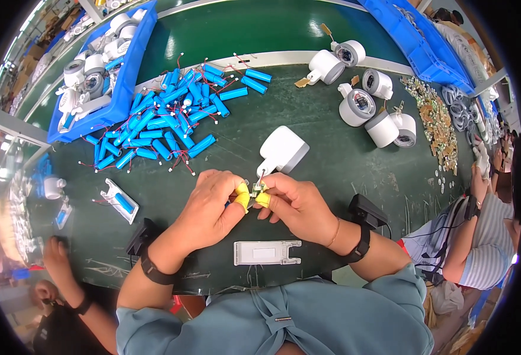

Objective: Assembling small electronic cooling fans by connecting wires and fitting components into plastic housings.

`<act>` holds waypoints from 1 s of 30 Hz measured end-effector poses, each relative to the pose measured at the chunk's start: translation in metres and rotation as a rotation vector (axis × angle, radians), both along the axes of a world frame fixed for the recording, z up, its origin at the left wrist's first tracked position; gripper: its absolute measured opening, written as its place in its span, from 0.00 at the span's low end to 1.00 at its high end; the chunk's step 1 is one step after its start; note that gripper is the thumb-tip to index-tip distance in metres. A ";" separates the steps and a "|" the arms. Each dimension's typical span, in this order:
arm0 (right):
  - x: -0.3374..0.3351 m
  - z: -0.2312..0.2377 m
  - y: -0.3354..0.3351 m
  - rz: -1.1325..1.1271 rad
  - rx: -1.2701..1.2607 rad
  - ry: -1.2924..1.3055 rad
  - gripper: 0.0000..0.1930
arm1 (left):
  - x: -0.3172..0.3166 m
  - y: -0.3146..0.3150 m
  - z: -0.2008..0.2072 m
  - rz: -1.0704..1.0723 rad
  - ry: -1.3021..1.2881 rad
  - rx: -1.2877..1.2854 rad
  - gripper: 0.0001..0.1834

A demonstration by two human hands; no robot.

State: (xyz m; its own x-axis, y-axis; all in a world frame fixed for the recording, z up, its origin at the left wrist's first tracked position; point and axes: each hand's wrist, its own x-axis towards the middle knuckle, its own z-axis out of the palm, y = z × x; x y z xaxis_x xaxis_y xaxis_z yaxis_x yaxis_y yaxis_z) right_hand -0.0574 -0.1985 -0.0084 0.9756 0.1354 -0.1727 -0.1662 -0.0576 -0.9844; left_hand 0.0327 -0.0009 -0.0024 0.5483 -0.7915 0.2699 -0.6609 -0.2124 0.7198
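a: head view, nearest first: what's just below the hands?

b: a flat white bracket [267, 252] lies on the green mat [331, 171], just toward the body from both wrists, untouched.

a: and the hands themselves?

b: they're together over the mat. the left hand [213, 204] and right hand [293, 204] meet at a small circuit board [256, 189], pinched between thumbs that wear yellow finger cots [242, 195]. both hands are closed on it, fingertips nearly touching. a thin red wire rises from the board.

a: how would that board handle?

b: my guess is very light, stiff and fragile. best held by its edges, as the fingertips seem to do, not by the wire or the soldered parts. the cots should add grip.

a: just beyond the hands?

b: a white housing [283, 151] stands right behind the fingertips, close to the board.

a: farther out?

b: beyond the left hand, a loose heap of blue cylindrical cells [165, 121] with thin leads, and a blue bin [121, 89] past it. beyond the right hand, several round white camera bodies [358, 106], well apart from the hands. another person's arm sits at the far right.
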 end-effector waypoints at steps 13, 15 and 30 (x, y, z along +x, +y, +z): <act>0.000 -0.003 0.008 -0.062 -0.290 -0.205 0.07 | -0.014 -0.006 0.002 0.247 0.262 -0.026 0.09; 0.001 -0.004 0.009 -0.077 -0.390 -0.312 0.07 | -0.018 -0.007 0.001 0.279 0.286 -0.037 0.10; -0.003 -0.010 0.015 -0.192 -0.510 -0.479 0.09 | -0.023 -0.008 0.003 0.214 0.245 -0.122 0.11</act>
